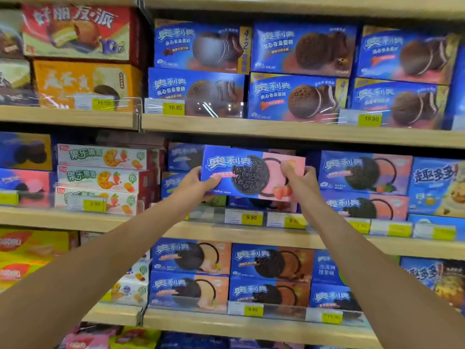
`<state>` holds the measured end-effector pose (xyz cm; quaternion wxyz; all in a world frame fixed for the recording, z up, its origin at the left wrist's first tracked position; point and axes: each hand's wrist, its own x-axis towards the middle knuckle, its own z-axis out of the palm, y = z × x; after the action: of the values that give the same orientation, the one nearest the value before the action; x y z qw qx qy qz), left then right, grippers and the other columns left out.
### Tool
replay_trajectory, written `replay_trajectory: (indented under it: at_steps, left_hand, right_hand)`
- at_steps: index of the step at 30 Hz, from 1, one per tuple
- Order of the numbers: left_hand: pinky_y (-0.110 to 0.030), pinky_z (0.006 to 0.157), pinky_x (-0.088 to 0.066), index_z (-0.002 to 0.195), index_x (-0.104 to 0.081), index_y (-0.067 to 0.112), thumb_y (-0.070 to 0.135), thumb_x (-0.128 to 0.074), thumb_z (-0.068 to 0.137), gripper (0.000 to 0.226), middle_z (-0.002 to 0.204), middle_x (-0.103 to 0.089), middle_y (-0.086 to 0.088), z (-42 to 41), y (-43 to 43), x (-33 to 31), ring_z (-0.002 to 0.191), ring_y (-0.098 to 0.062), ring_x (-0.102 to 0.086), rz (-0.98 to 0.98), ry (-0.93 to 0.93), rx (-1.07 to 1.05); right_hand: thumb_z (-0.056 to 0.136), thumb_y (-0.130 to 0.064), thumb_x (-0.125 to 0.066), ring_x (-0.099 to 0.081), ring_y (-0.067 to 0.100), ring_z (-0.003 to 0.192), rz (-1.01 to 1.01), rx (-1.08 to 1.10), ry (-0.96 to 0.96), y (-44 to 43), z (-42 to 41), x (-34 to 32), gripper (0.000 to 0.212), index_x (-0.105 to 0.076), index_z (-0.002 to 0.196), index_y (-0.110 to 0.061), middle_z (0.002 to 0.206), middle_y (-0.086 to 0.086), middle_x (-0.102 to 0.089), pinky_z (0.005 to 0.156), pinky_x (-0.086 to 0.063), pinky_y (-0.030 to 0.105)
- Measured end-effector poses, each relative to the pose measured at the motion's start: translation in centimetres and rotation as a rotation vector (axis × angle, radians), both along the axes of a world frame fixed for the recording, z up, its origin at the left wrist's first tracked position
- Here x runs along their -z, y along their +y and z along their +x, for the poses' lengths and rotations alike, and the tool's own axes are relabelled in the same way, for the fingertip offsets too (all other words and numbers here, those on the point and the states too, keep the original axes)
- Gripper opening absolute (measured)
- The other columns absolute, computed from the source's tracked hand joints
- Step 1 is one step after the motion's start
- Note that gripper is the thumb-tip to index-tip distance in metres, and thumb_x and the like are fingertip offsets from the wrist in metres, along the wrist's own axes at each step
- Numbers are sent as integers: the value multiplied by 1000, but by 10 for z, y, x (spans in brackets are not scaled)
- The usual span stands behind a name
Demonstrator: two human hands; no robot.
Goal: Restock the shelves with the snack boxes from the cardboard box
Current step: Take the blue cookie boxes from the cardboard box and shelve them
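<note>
A blue and pink cookie box (249, 172) with a strawberry picture is held up in front of the middle shelf (251, 234). My left hand (195, 183) grips its lower left corner, thumb on the front face. My right hand (299, 181) grips its right end, fingers curled over the pink half. The box hangs slightly tilted above another box of the same kind (261, 204), most of which it hides. The cardboard box is out of view.
Matching blue and pink boxes (364, 172) are stacked just to the right, white fruit-biscuit boxes (100, 177) to the left. Blue cake boxes (299, 96) fill the shelf above, more cookie boxes (269, 263) the shelf below. Yellow price tags (251, 217) line the shelf edges.
</note>
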<state>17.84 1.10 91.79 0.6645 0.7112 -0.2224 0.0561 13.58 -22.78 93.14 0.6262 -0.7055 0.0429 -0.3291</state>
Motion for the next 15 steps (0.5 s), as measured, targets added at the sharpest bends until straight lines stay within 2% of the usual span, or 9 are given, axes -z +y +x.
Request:
replay_trajectory:
  at_steps: [2,4,6,8,9,11,15]
  left_hand:
    - [-30,88,-51,128,-44,16,26,-59,92,41,125,-59,-2,9,-11,-4,108,-17,-61,-10,-10,-20]
    - [-33,93,-49,133,-41,18,24,-61,91,47,126,-59,0,21,-17,-8,110,-16,-61,-25,-11,-36]
    - [-36,100,-46,137,-39,18,21,-62,90,53,127,-59,0,31,-22,-15,112,-16,-60,18,-38,-67]
    - [-32,94,-46,136,-41,14,14,-62,89,52,128,-60,-4,40,-27,-21,110,-17,-59,73,-59,-115]
    - [-27,87,-46,135,-43,12,11,-61,90,49,126,-60,-5,46,-31,-25,107,-17,-59,94,-62,-152]
    - [-21,76,-45,131,-45,9,10,-59,91,43,121,-60,-5,54,-38,-30,101,-18,-57,130,-48,-235]
    - [-31,89,-39,136,-38,12,15,-58,93,48,125,-53,-9,67,-56,-35,118,-29,-50,193,-24,-358]
  right_hand:
    - [93,-37,-54,-58,6,37,-61,12,15,-9,17,-4,32,-45,108,-10,92,7,-63,34,-40,14]
    - [93,-40,-51,-66,11,48,-92,-3,19,-12,35,-6,35,-53,114,-11,104,11,-68,44,-48,18]
    - [91,-45,-49,-70,27,78,-99,11,37,-16,50,-7,43,-52,122,-14,118,16,-62,70,-55,31]
    - [85,-52,-49,-54,35,115,-182,100,90,-22,64,-9,58,-43,133,-19,132,18,-51,99,-43,44]
    - [83,-53,-50,-46,36,124,-187,91,73,-23,70,-11,64,-39,138,-22,137,17,-47,105,-37,47]
    - [84,-49,-53,-41,36,129,-176,62,19,-24,79,-15,64,-34,142,-28,141,12,-46,107,-35,49]
    - [93,-40,-47,-43,38,126,-171,127,0,-28,92,-22,52,-34,142,-33,139,12,-49,106,-36,50]
